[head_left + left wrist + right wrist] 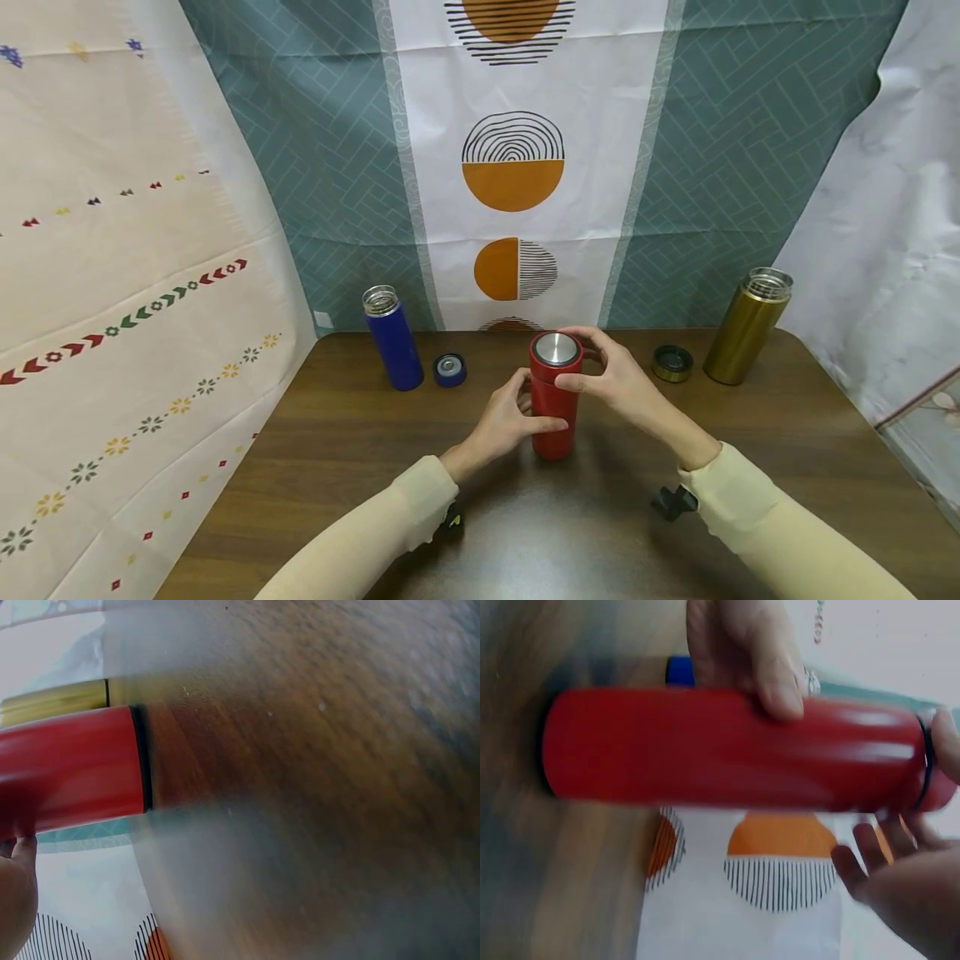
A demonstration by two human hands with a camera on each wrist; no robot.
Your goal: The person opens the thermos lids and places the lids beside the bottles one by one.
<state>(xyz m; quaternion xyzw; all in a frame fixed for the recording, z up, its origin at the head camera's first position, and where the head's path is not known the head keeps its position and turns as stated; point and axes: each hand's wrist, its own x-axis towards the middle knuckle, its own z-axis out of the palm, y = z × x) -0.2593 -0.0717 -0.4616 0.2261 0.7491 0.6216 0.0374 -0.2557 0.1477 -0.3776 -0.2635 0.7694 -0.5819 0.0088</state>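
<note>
A red vacuum flask (pixel 553 437) with its lid (pixel 557 350) on stands upright at the middle of the table; the lid has a silver top. My left hand (pixel 504 418) grips the body from the left, thumb across the front. At the top right, my right hand (pixel 621 379) holds the lid between its thumb and fingers. In the right wrist view, a dark ring parts the lid from the red body (pixel 727 750), and the right thumb (pixel 946 746) lies on the lid. The flask's dark base shows in the left wrist view, close to the tabletop.
At the back left stands an uncapped blue flask (pixel 397 346), with a blue lid (pixel 450 370) beside it. An uncapped gold flask (pixel 748 327) stands at the back right, its lid (pixel 672 363) to its left. A patterned cloth (pixel 517 183) hangs behind the wooden table (pixel 322 467).
</note>
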